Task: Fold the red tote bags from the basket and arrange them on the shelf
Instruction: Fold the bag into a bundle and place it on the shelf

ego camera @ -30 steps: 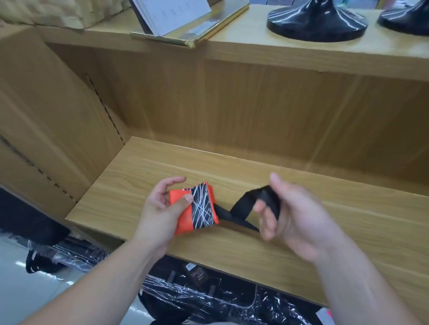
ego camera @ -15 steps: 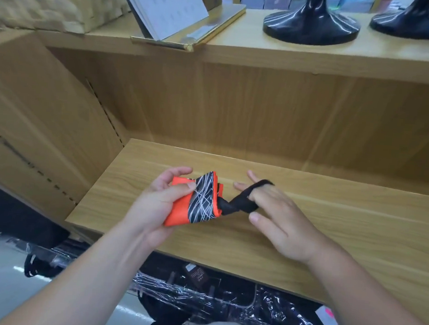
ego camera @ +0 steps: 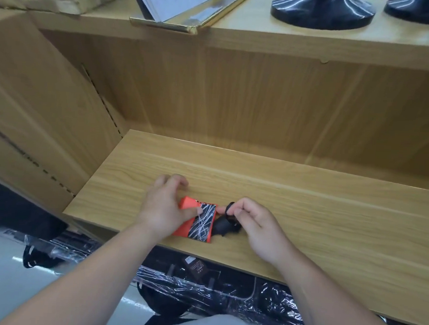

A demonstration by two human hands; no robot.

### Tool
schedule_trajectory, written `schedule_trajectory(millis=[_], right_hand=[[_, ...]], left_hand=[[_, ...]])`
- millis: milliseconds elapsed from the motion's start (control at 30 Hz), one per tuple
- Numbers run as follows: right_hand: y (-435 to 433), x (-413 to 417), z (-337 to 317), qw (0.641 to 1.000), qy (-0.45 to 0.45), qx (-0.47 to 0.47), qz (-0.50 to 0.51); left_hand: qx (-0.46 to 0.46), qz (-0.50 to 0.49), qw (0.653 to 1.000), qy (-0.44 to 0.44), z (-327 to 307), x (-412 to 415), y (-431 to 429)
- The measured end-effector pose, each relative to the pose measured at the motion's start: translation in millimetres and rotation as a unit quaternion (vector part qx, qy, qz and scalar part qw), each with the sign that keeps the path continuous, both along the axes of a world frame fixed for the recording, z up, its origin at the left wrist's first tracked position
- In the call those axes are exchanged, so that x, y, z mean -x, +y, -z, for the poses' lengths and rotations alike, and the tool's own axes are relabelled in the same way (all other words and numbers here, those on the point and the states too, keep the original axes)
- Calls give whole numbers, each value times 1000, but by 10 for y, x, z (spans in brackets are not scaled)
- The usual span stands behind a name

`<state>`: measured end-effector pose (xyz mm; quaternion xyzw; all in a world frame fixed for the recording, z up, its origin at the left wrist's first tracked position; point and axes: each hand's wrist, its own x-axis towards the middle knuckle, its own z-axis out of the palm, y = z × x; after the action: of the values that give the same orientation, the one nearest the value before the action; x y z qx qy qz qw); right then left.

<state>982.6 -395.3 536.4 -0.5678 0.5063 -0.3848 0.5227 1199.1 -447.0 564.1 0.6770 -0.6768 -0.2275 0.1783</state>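
Note:
A folded red tote bag [ego camera: 196, 223] with a black panel of white scribbled lines lies on the wooden shelf [ego camera: 294, 201] near its front edge. My left hand [ego camera: 163, 207] holds it from the left, thumb across the patterned panel and fingers curled over its far side. Its black strap [ego camera: 225, 225] is bunched at the bag's right side. My right hand [ego camera: 253, 224] pinches that strap between thumb and fingers, a loop showing at the fingertips. The basket is out of view.
The shelf has a wooden back wall and a left side panel [ego camera: 41, 114]. On the ledge above stand a gold book stand with papers [ego camera: 183, 5] and two black round bases [ego camera: 323, 10]. Plastic-wrapped black goods [ego camera: 212, 284] lie below the shelf edge.
Both hands came down from mid-air and set the bag onto the shelf. The strap, stretched out to the right a second ago, is now gathered close against the bag.

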Motion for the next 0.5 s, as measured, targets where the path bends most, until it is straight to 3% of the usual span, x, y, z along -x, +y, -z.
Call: schedule_trajectory(millis=[67, 133, 267, 367, 500], right_hand=[[-45, -27, -12, 1000, -3, -1, 31], [-69, -73, -4, 998, -24, -14, 52], [-61, -109, 15, 998, -25, 3, 66], [-29, -131, -22, 997, 38, 42, 48], [-18, -182, -92, 984, 134, 118, -1]], left_hand=[[86, 24, 995, -40, -31, 72, 39], [96, 94, 991, 21, -14, 180, 100], [28, 106, 986, 128, 62, 316, 183], [-71, 82, 971, 214, 8, 384, 209], [-95, 95, 974, 183, -21, 458, 226]])
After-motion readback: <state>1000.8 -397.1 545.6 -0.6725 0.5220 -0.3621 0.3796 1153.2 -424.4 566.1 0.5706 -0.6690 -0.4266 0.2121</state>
